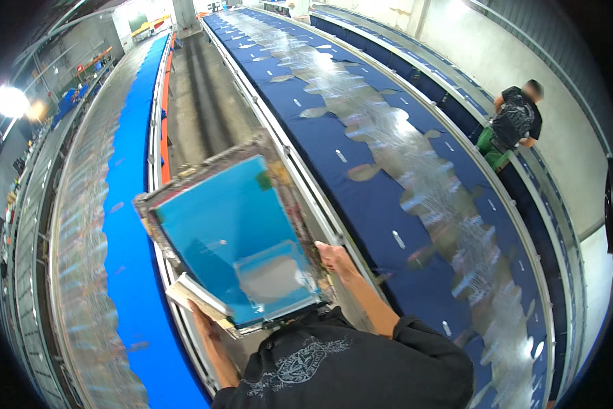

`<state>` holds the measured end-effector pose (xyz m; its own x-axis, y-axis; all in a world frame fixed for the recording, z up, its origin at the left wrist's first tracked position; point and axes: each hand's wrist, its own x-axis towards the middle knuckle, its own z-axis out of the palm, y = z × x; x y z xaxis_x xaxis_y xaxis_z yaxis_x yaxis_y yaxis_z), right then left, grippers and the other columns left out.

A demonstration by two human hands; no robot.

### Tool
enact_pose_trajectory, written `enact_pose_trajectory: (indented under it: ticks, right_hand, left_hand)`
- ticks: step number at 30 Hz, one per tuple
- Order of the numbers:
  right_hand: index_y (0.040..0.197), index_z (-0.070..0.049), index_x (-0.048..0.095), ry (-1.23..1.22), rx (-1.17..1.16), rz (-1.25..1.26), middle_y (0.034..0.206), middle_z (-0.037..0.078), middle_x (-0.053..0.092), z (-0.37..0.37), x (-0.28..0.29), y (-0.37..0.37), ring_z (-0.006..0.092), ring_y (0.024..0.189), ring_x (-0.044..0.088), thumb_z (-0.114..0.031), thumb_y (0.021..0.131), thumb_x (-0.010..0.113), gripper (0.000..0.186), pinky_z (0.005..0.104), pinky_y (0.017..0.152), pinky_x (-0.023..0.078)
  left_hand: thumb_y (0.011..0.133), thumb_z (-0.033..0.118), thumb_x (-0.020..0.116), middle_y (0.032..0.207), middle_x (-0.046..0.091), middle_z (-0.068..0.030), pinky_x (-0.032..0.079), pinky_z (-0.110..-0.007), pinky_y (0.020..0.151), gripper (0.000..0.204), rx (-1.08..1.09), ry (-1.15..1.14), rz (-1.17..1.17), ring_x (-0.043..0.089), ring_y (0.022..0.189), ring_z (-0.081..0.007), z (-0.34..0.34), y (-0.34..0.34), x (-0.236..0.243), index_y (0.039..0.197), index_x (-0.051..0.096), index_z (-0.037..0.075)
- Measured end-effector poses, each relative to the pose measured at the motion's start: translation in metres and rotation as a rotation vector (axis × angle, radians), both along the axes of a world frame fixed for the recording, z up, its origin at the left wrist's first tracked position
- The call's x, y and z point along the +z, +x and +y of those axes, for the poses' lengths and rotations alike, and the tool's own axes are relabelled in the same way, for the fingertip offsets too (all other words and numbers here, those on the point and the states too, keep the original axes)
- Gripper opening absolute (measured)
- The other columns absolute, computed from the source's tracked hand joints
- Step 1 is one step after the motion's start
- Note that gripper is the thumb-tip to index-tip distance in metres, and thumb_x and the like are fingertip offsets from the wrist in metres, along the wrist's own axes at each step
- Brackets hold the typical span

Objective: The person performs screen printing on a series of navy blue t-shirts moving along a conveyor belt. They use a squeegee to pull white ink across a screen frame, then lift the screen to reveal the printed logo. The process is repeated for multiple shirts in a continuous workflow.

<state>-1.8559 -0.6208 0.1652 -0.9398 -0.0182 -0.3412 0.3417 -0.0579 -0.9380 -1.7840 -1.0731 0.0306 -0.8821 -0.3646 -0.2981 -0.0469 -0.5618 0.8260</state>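
I carry a screen printing frame (218, 218) with teal mesh, a stained rim and a pale grey patch at its lower right, tilted in front of my body. My right hand (332, 256) is closed on the frame's right side. My left hand (204, 319) is at the lower left, gripping the frame beneath a wooden-handled squeegee (190, 292) that lies across that corner; its fingertips are mostly hidden.
A long table with bright blue fabric pieces (126, 170) runs on my left, one with navy pieces (344, 157) on my right, with a floor aisle (204, 95) between. A co-worker (514, 119) stands at a further row on the right. Metal rails (299, 184) edge the tables.
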Motion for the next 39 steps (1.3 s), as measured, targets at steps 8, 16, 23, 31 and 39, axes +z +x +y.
enact_pose_trajectory:
  ticks: [8,16,23,31,39]
  right_hand:
    - [0.064,-0.023,0.032,-0.174,-0.110,-0.155,0.055,-0.009,0.030,-0.020,-0.062,-0.239,0.0045,0.046,0.026,-0.055,0.097,0.063,0.056,0.0254,0.044,0.020]
    - [0.064,-0.020,0.039,-0.133,0.110,-0.089,0.056,-0.010,0.034,-0.119,0.002,-0.566,0.0031,0.045,0.028,-0.058,0.097,0.061,0.055,0.0237,0.043,0.021]
    - [0.068,-0.019,0.045,-0.038,0.165,-0.058,0.058,-0.010,0.037,-0.172,-0.013,-0.807,0.0017,0.049,0.033,-0.045,0.101,0.063,0.046,0.0217,0.045,0.024]
    - [0.059,-0.023,0.036,-0.004,-0.036,-0.128,0.051,-0.008,0.034,-0.200,0.011,-1.045,0.0052,0.041,0.030,-0.056,0.096,0.064,0.057,0.0246,0.041,0.021]
    - [0.061,-0.021,0.036,-0.171,-0.170,-0.220,0.051,-0.007,0.032,-0.231,-0.019,-1.253,0.0070,0.041,0.030,-0.056,0.101,0.056,0.056,0.0268,0.042,0.022]
  left_hand:
    - [0.099,0.056,0.062,0.139,0.060,-0.0139,0.049,-0.044,0.107,0.077,-0.056,-0.085,0.037,0.060,0.126,-0.0270,0.001,-0.268,0.024,0.149,0.044,0.000]
    - [0.101,0.048,0.064,0.135,0.063,-0.0123,0.054,-0.042,0.101,0.066,0.151,-0.008,0.110,0.062,0.122,-0.0256,-0.100,-0.501,0.024,0.145,0.048,0.002]
    - [0.102,0.053,0.060,0.134,0.065,-0.0121,0.056,-0.038,0.100,0.069,0.240,0.053,-0.009,0.067,0.118,-0.0237,-0.108,-0.699,-0.001,0.147,0.048,0.002]
    - [0.101,0.049,0.062,0.142,0.059,-0.0141,0.055,-0.038,0.099,0.074,-0.021,0.002,-0.085,0.063,0.125,-0.0241,-0.169,-1.023,0.031,0.153,0.039,0.001]
    - [0.105,0.046,0.058,0.149,0.053,-0.0133,0.048,-0.042,0.109,0.070,-0.116,-0.058,-0.029,0.057,0.133,-0.0258,-0.227,-1.308,0.017,0.155,0.035,0.002]
